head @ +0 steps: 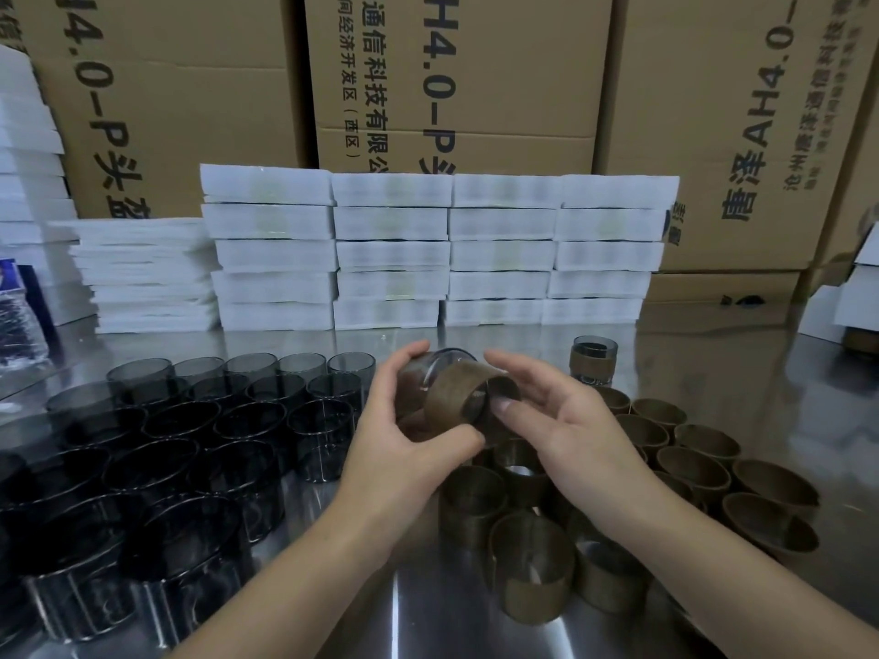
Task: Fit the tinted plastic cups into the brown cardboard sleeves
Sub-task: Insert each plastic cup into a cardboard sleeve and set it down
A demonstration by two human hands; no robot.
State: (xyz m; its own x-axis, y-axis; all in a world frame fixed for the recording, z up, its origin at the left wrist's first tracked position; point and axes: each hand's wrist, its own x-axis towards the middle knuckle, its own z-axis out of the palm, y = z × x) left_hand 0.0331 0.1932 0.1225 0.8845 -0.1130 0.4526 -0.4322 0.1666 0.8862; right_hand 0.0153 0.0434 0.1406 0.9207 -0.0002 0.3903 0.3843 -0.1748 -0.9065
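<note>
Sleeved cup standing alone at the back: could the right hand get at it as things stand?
Probably yes: the sleeved cup stands apart on the table just beyond the right hand, nothing between them. But that hand is holding a sleeve, so it isn't free.

Our two bare forearms rise from the bottom edge of the frame and converge at its centre, the left forearm (295, 577) from lower left and the right forearm (713, 563) from lower right. Our left hand (409, 420) is turned palm rightward, fingers arched over the top and thumb tucked beneath, gripping a tinted plastic cup (442, 368). Facing it, our right hand (566, 420) is palm leftward, fingers curved behind the brown cardboard sleeve (456, 397) and thumb pressed on its near rim. Both wrists are slightly bent inward, the hands close together but not touching.
</note>
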